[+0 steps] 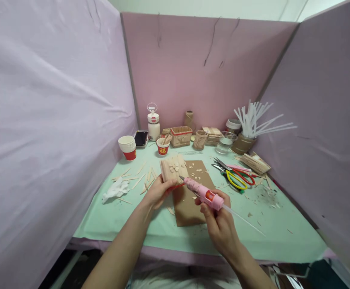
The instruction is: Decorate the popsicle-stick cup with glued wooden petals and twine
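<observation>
My left hand (159, 190) is closed around the lower left edge of a small wooden box-like piece (169, 168) made of flat sticks, with thin wood chips on its face. A pink hot glue gun (203, 192) is gripped in my right hand (218, 216). Its dark nozzle points left and meets or nearly meets the lower right of the wooden piece; I cannot tell if they touch. From its rear sticks out a long clear glue stick (244, 220). Below both hands lies a brown cardboard sheet (189, 208) with loose wood chips on its upper part.
To the right lie scissors with red and yellow handles (236, 180). White glue sticks (253, 120) stand in a brown holder. Stacked paper cups (128, 146), a water bowl (224, 142) and a stick basket (181, 137) line the back. Crumpled tissue (116, 189) and wood slivers lie left.
</observation>
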Motion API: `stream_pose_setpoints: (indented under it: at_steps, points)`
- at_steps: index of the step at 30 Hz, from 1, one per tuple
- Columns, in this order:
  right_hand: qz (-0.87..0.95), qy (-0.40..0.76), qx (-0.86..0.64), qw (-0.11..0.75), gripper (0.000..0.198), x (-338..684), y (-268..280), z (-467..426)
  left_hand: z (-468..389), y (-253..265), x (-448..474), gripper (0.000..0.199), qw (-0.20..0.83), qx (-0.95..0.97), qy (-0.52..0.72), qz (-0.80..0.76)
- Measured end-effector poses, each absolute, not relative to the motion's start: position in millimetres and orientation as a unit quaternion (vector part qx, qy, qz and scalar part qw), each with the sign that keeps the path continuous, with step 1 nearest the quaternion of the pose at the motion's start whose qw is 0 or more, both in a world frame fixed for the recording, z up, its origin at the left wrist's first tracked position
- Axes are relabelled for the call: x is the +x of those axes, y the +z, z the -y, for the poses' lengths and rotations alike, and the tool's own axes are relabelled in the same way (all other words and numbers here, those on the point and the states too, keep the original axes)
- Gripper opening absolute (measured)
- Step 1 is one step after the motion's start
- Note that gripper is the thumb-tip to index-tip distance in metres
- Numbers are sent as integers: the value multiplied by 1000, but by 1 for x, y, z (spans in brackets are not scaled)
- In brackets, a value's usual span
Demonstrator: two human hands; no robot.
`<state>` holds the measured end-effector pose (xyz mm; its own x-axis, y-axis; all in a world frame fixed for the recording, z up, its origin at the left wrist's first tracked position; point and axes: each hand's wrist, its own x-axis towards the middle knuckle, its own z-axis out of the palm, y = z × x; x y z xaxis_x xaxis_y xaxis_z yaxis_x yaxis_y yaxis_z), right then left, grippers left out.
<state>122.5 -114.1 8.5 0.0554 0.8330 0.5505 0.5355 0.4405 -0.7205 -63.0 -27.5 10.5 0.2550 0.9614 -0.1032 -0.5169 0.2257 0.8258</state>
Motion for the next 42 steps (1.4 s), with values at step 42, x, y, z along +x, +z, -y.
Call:
stream_pose_setpoints:
  at_steps: [42]
  points:
    - [690, 17, -512, 512, 26, 105, -6, 109, 36, 7, -61, 50, 731, 338, 506, -309]
